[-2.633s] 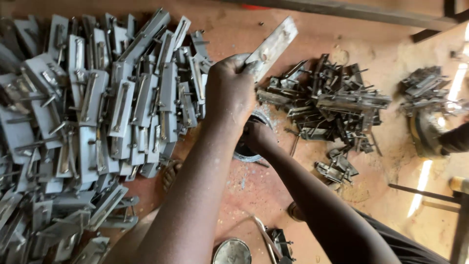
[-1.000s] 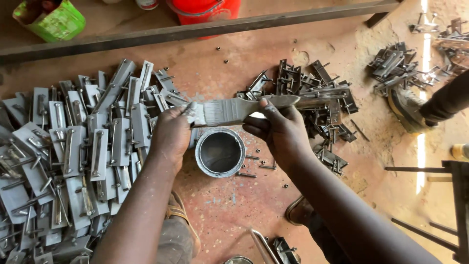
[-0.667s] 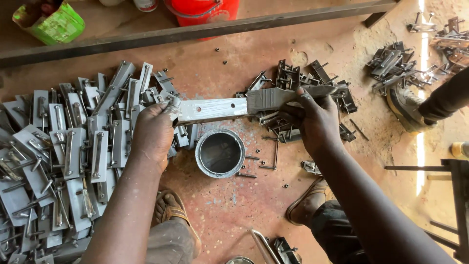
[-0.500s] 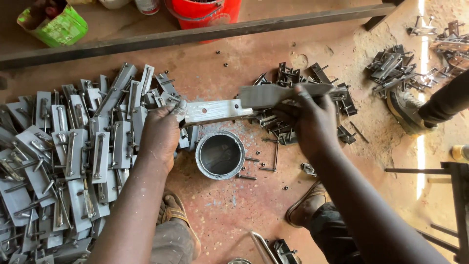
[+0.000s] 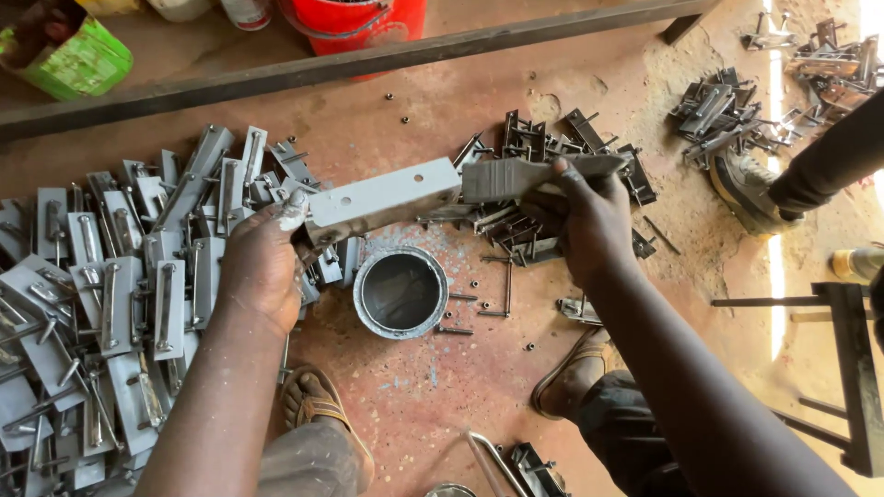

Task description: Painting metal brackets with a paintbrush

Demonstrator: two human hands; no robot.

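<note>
My left hand (image 5: 262, 262) grips one end of a long grey-painted metal bracket (image 5: 382, 201) and holds it level above the floor. My right hand (image 5: 589, 225) holds a flat paintbrush (image 5: 534, 175) by its handle, its grey bristles touching the bracket's right end. Directly below the bracket stands a round tin of grey paint (image 5: 401, 292). A big pile of grey-painted brackets (image 5: 120, 285) lies left of my left hand. A heap of dark unpainted metal parts (image 5: 543, 156) lies behind my right hand.
A dark steel beam (image 5: 368, 60) runs across the top, with a red bucket (image 5: 354, 20) and a green container (image 5: 69, 55) behind it. Another person's shoe (image 5: 746, 189) and leg stand at the right beside more metal parts (image 5: 727, 106). Small bolts dot the reddish floor. My sandalled feet (image 5: 318, 405) are below.
The bracket came down from a raised position to level over the paint tin. My right hand has slid the brush rightwards along it to its right end.
</note>
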